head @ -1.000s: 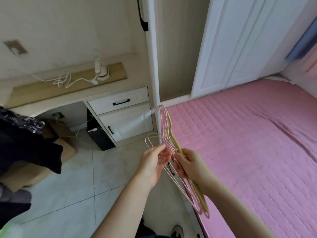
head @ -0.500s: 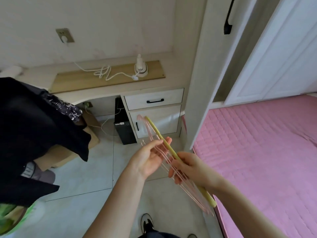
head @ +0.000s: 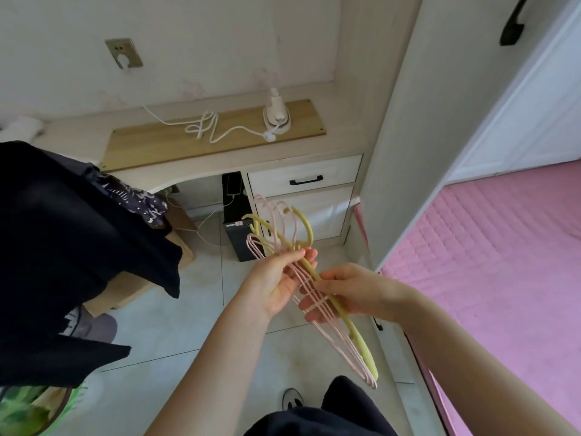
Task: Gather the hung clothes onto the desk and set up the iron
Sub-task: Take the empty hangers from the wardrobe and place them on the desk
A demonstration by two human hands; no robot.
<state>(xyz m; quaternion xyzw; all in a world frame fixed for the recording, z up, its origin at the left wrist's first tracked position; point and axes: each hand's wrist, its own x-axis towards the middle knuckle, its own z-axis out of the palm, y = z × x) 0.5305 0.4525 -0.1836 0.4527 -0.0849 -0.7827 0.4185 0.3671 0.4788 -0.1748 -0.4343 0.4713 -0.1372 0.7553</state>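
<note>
Hooks of the hangers (head: pixel 361 350) now fan out toward 12 o'clock, where 0.5 s ago they lay in 1 tight line. The left hand (head: pixel 276 281) pinches the necks below the hooks. The right hand (head: pixel 352 291) curls its fingers under the pink wires and the yellow bar, thumb on top. The bundle slants down toward 5 o'clock. The iron (head: pixel 276 116) stands upright on the desk (head: pixel 339 143) at 12 o'clock, its cord (head: pixel 204 127) looped to its left. Dark clothes (head: pixel 63 247) fill the 9 o'clock side. The wardrobe panel (head: pixel 408 121) edge rises at 1 o'clock, and the bed (head: pixel 503 262) edge runs from 3 to 5 o'clock beside the right forearm. Tiled floor (head: pixel 176 325) lies open between the clothes and the bed.
</note>
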